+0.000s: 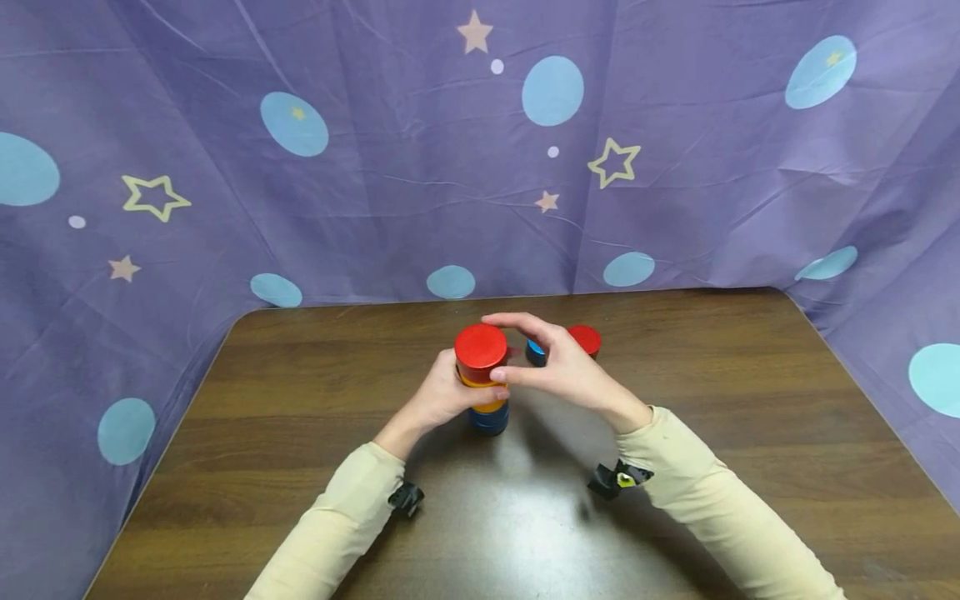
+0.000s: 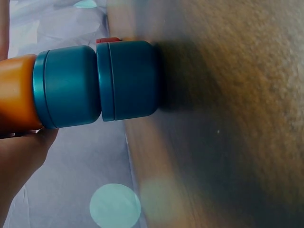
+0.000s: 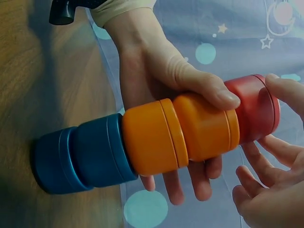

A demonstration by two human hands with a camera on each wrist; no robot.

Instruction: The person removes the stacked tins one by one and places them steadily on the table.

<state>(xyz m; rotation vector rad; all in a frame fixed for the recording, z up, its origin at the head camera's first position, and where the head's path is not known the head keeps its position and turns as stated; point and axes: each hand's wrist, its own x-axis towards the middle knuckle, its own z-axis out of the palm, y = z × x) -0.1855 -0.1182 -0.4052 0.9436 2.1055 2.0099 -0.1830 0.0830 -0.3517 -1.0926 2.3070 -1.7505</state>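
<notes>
A column of small round lidded jars stands on the table, leaning slightly: a lower blue jar [image 3: 59, 161], an upper blue jar [image 3: 104, 149], a lower orange jar [image 3: 154, 137], an upper orange jar [image 3: 206, 126] and a red jar [image 1: 481, 348] on top. My left hand [image 1: 442, 393] grips the column around the orange jars, thumb across the upper one near the red jar's base. With thumb and fingers at its rim and side, my right hand [image 1: 573, 371] pinches the red jar. The left wrist view shows the blue jars from the side.
Behind my right hand, another red jar [image 1: 585, 340] and a blue jar [image 1: 536, 353] stand on the wooden table [image 1: 300, 400], partly hidden. A purple cloth [image 1: 405, 167] with stars and dots hangs along the table's back and sides.
</notes>
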